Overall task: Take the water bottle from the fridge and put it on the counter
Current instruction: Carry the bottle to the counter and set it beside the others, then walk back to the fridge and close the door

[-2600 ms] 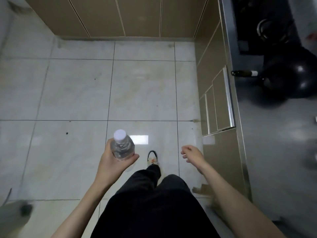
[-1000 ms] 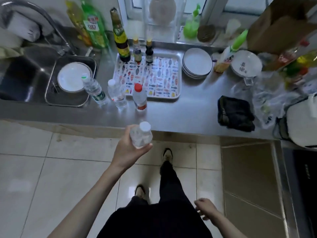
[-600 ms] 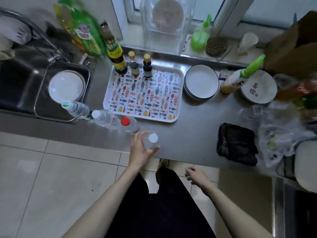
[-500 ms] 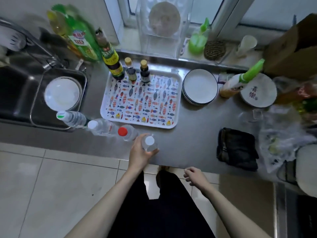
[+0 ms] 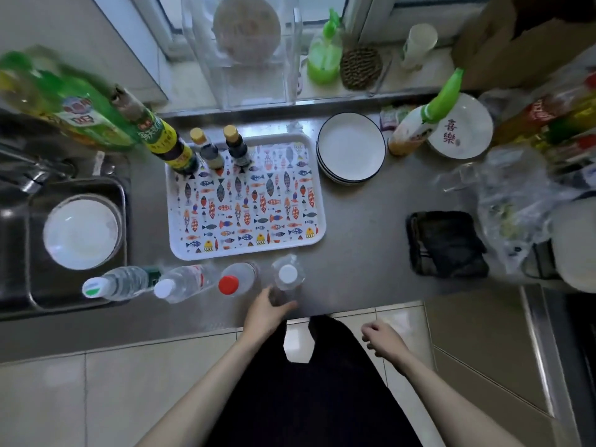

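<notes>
A clear water bottle [image 5: 288, 274] with a white cap stands upright on the steel counter [image 5: 361, 253], just in front of the fish-patterned tray [image 5: 245, 250]. It is the right-most of a row of bottles. My left hand [image 5: 267, 312] is at the counter's front edge right behind the bottle, fingers spread in a curve, and looks just off the bottle. My right hand [image 5: 382, 337] hangs loosely curled over the floor by the cabinet and holds nothing.
A red-capped bottle [image 5: 237, 280], a white-capped bottle [image 5: 183, 283] and a green-capped bottle [image 5: 119, 283] stand left of it. A sink [image 5: 19, 253] with a white bowl [image 5: 80, 232] lies further left. Sauce bottles [image 5: 237, 148], stacked plates [image 5: 351, 146], a black cloth [image 5: 448, 243] and plastic bags [image 5: 512, 201] crowd the rest of the counter.
I walked to the counter carrying the bottle in my left hand. The bottle now stands beside the red-capped one and my left hand has drawn back a little with its fingers loosened.
</notes>
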Demonstrator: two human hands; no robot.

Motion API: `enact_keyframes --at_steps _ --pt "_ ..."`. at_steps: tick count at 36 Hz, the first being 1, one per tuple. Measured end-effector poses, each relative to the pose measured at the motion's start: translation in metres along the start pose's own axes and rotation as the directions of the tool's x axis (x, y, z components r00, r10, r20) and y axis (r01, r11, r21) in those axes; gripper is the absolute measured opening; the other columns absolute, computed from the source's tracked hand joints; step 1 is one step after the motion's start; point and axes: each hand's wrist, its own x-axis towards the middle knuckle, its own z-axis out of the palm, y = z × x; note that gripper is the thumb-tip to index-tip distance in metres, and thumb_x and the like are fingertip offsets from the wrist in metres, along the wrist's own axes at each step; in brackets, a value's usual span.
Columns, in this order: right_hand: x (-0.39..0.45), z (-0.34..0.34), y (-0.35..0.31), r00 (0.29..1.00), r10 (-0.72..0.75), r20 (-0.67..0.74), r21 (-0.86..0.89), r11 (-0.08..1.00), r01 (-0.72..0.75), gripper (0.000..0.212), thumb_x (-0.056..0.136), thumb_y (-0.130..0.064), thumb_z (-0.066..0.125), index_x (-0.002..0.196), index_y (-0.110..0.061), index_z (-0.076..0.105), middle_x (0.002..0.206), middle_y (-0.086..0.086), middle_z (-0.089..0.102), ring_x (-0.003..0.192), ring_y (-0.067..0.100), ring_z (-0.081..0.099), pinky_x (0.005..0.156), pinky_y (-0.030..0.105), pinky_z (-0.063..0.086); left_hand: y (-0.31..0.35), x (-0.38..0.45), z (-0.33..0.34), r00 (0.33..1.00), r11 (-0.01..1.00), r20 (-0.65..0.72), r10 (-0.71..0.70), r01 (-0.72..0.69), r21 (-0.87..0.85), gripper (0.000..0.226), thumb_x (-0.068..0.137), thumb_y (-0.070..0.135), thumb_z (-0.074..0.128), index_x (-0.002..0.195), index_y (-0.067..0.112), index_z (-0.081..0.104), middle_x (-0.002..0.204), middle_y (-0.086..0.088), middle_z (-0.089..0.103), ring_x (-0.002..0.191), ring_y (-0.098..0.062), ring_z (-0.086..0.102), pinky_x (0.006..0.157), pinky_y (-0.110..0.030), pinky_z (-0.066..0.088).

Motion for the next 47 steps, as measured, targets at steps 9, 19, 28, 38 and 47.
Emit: enact_keyframes --at_steps 9,19,28,38,47 --pt "-0.043 0.019 0.042 0.985 0.136 -0.108 0.367 0.926 -0.087 0.018 0.092 -0.022 0.048 0.081 -0.014 0.059 0.080 0.001 0.061 0.069 0.018 0.052 0.066 0.032 0.041 -0.031 0.014 -0.027 0.937 0.760 0.304 -0.173 -0.069 0.647 0.038 0.097 0.037 0.065 0.128 0.016 0.069 0.130 -0.002 0.072 0.115 -0.017 0.068 0.092 -0.025 0.047" --pt "-0.122 0.136 0.173 0.904 0.422 -0.063 0.769 0.598 -0.225 0.018 0.090 -0.012 0.050 0.073 -0.014 0.056 0.073 0.005 0.057 0.067 0.021 0.052 0.066 0.030 0.036 -0.003 0.002 0.059 0.846 0.325 0.464 -0.261 -0.376 0.868 0.043 0.104 0.035 0.056 0.135 0.008 0.065 0.136 -0.010 0.068 0.131 -0.026 0.064 0.106 -0.030 0.048" --pt "-0.164 0.270 0.261 0.826 0.550 0.125 0.936 0.212 -0.283 0.030 0.095 -0.016 0.050 0.066 -0.006 0.056 0.070 0.003 0.054 0.066 0.016 0.049 0.065 0.033 0.035 0.008 -0.079 0.232 0.800 0.000 0.563 -0.207 -0.575 0.818 0.019 0.105 0.026 0.053 0.101 0.021 0.070 0.102 -0.002 0.067 0.088 -0.012 0.062 0.077 -0.012 0.047" --pt "-0.230 0.361 0.402 0.787 0.490 0.375 0.885 -0.442 -0.146 0.015 0.098 -0.009 0.053 0.086 -0.003 0.058 0.081 0.018 0.061 0.065 0.026 0.052 0.063 0.032 0.037 -0.080 -0.192 0.426 0.758 -0.227 0.628 -0.174 -0.651 0.724 0.040 0.106 0.022 0.054 0.141 0.002 0.063 0.145 -0.017 0.062 0.136 -0.031 0.058 0.107 -0.033 0.044" --pt "-0.289 0.351 0.574 0.757 0.600 0.259 0.733 -0.633 0.251 0.011 0.098 -0.016 0.052 0.096 -0.009 0.061 0.083 0.008 0.058 0.072 0.024 0.048 0.061 0.030 0.036 -0.173 -0.277 0.540 0.801 -0.395 0.527 -0.284 -0.599 0.697 0.036 0.107 0.022 0.052 0.134 0.000 0.063 0.129 -0.018 0.070 0.115 -0.033 0.067 0.078 -0.029 0.044"
